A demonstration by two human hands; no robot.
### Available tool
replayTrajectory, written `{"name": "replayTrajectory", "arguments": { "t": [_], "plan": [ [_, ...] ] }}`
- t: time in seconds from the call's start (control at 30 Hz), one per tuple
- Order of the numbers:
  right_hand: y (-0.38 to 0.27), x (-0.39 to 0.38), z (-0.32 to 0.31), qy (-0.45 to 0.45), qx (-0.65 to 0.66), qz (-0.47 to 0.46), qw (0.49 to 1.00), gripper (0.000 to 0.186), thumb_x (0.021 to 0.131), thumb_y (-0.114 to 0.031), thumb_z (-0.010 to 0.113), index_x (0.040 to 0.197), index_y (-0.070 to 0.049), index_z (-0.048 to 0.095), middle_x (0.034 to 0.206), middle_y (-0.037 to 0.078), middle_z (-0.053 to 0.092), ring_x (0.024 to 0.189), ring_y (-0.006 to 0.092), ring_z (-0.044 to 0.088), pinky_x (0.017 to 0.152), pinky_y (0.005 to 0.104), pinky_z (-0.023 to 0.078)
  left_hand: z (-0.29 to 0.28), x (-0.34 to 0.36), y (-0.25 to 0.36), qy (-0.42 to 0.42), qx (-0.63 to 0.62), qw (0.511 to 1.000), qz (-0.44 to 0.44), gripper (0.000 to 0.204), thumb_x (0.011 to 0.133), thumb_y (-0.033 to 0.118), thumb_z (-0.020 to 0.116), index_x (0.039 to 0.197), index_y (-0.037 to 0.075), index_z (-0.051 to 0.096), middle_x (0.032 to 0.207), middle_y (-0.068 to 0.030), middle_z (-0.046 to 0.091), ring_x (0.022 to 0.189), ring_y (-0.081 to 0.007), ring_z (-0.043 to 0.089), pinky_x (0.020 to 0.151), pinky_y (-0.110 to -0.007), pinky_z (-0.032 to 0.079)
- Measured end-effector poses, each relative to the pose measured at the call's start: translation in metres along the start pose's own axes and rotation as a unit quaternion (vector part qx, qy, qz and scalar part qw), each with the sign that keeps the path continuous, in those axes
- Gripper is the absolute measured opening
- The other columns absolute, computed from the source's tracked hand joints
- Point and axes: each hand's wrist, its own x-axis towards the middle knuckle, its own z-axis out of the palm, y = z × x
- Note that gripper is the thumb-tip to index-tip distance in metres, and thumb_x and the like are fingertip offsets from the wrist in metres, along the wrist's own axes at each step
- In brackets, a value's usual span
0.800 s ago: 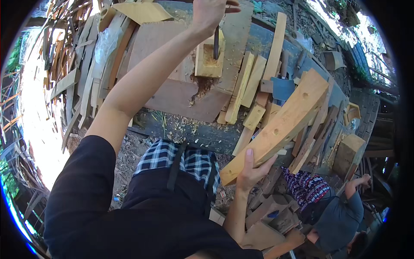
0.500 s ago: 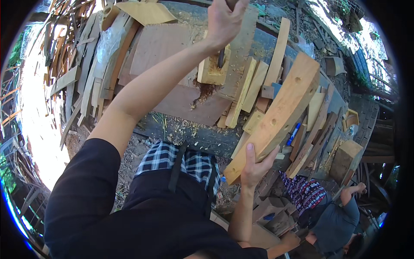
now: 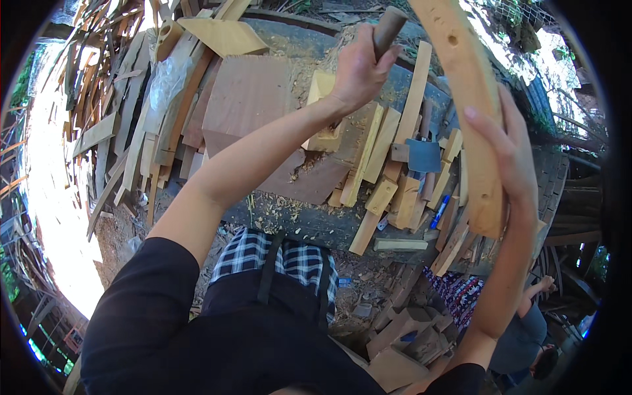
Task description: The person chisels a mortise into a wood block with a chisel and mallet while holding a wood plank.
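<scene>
My left hand (image 3: 361,74) is closed round the thick wooden handle (image 3: 391,29) of a chisel, whose top end sticks out past my fingers. Below my wrist only a bit of its dark shaft shows. Under it lies a pale yellow wooden block (image 3: 323,143) with a rough hollow, partly hidden by my forearm. On the right, my right hand (image 3: 510,148) grips a long, slightly curved wooden block (image 3: 473,85) with round holes, held up above the bench. Its far end runs out of the top of the view.
A flat brown board (image 3: 247,92) lies left of the yellow block. Wood strips, a tool with a flat dark blade (image 3: 424,156) and a blue marker (image 3: 440,212) are at the right. A plastic bag (image 3: 170,82) rests on planks at left. A person (image 3: 520,339) sits lower right.
My right hand has swung the curved block up and to the right. My left hand sits lower in view, still on the chisel, and the handle's end now shows.
</scene>
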Motion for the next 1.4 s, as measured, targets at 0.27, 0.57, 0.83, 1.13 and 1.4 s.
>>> {"name": "replayTrajectory", "arguments": {
  "t": [0.27, 0.57, 0.83, 1.13, 1.4],
  "plan": [
    [-0.012, 0.012, -0.03, -0.062, 0.013, 0.109, 0.992, 0.048, 0.086, -0.047, 0.06, 0.104, -0.003, 0.054, 0.08, 0.004, 0.053, 0.061, 0.0063, 0.052, 0.05, 0.0168, 0.042, 0.011, -0.013, 0.01, -0.066, -0.015, 0.998, 0.005, 0.038, 0.09, 0.03, 0.065, 0.104, 0.001, 0.045, 0.069, -0.015, 0.058, 0.059, -0.0273, 0.058, 0.057, -0.037, 0.046],
    [0.001, 0.028, -0.035, -0.015, -0.006, 0.055, 0.998, 0.048, 0.08, -0.05, 0.065, 0.092, -0.003, 0.061, 0.065, 0.001, 0.055, 0.049, 0.0066, 0.054, 0.042, 0.0191, 0.042, 0.013, -0.011, 0.003, -0.107, -0.012, 0.994, 0.008, 0.035, 0.09, 0.025, 0.064, 0.107, 0.002, 0.045, 0.073, -0.0147, 0.058, 0.063, -0.0253, 0.058, 0.06, -0.038, 0.046],
    [-0.004, 0.037, -0.049, -0.098, -0.024, 0.213, 0.972, 0.054, 0.083, -0.061, 0.058, 0.074, -0.007, 0.056, 0.061, -0.002, 0.053, 0.045, 0.0028, 0.052, 0.04, 0.016, 0.045, 0.011, -0.012, 0.01, -0.133, 0.034, 0.99, -0.026, 0.038, 0.09, 0.027, 0.065, 0.109, 0.002, 0.044, 0.079, -0.0153, 0.059, 0.066, -0.0265, 0.059, 0.063, -0.039, 0.047],
    [-0.002, 0.023, -0.025, -0.082, 0.031, 0.146, 0.985, 0.047, 0.084, -0.048, 0.062, 0.106, -0.007, 0.052, 0.07, 0.003, 0.055, 0.051, 0.0076, 0.053, 0.047, 0.0204, 0.045, 0.012, -0.014, 0.005, -0.124, -0.003, 0.992, 0.023, 0.038, 0.09, 0.03, 0.065, 0.105, 0.001, 0.045, 0.075, -0.0119, 0.057, 0.063, -0.0222, 0.058, 0.058, -0.035, 0.046],
    [0.07, -0.035, 0.04, -0.078, 0.347, 0.305, 0.883, 0.06, 0.084, -0.042, 0.063, 0.126, -0.001, 0.047, 0.089, 0.011, 0.059, 0.069, 0.0156, 0.062, 0.062, 0.0257, 0.052, -0.025, 0.026, 0.028, -0.227, -0.241, 0.879, -0.344, 0.039, 0.084, 0.045, 0.071, 0.082, 0.01, 0.054, 0.061, 0.0054, 0.048, 0.049, -0.0036, 0.045, 0.045, -0.021, 0.036]
  ]
}}
